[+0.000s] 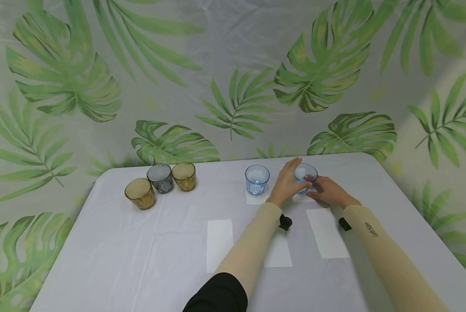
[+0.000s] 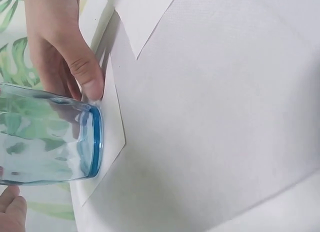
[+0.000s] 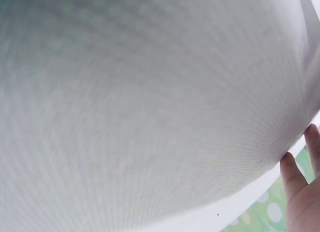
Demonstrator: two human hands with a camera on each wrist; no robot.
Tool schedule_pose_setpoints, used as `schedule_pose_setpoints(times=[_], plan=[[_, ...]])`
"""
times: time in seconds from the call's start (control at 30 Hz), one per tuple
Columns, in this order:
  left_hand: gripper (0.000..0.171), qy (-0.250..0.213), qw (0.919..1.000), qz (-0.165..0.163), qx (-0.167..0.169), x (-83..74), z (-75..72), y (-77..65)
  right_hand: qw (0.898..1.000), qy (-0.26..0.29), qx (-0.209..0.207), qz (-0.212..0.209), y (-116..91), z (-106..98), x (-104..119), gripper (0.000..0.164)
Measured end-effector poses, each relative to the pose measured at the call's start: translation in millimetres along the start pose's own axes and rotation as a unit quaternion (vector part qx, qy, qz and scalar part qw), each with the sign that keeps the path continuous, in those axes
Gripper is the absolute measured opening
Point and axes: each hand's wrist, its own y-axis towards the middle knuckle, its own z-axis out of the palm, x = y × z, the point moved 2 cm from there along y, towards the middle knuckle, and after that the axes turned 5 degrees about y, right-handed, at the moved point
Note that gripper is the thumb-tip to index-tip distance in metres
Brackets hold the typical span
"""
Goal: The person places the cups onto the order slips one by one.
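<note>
A clear blue glass (image 1: 305,173) stands upright between my two hands, its base at a white paper sheet (image 2: 114,117). From the left, my left hand (image 1: 286,184) holds its side, with the fingers raised behind and the thumb in front. My right hand (image 1: 330,190) grips it from the right, low down; its thumb (image 2: 90,82) sits beside the base and its fingers partly show through the glass. A second blue glass (image 1: 257,180) is just left of my left hand. The right wrist view catches only fingertips (image 3: 292,174) at its edge.
Two amber glasses (image 1: 140,193) and a grey glass (image 1: 160,178) are grouped at the table's back left. More white paper sheets (image 1: 219,242) lie nearer the front. A leaf-patterned cloth (image 1: 237,108) hangs behind the white table (image 1: 100,242).
</note>
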Motion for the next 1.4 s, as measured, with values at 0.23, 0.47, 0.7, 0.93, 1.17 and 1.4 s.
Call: schedule_pose_setpoints(times=[0.23,0.47,0.7,0.93,1.17,1.4], plan=[[0.080,0.002,0.9997,0.023,-0.002,-1.3,-13.1,-3.0,1.000,0.001,0.002,0.003,2.4,1.0,-2.8,0.058],[0.078,-0.020,0.9990,0.040,0.005,-6.7,-25.2,-10.2,1.000,0.016,0.004,-0.007,0.4,-0.4,-1.9,0.059],[0.079,-0.035,0.9961,0.080,0.014,-13.7,-36.2,-20.2,0.999,0.034,0.000,-0.019,0.7,0.3,-7.5,0.056],[0.080,-0.038,0.9913,0.125,0.017,-18.1,-53.3,-34.3,0.999,0.035,0.003,-0.015,0.1,0.0,-3.5,0.059],[0.078,-0.073,0.9858,0.151,0.008,-15.4,-75.8,-54.1,0.999,0.038,0.014,0.006,-2.3,-2.7,0.8,0.062],[0.079,-0.093,0.9857,0.141,0.002,-4.3,-102.0,-78.4,0.999,0.033,0.012,0.037,-5.2,-3.9,-1.3,0.066]])
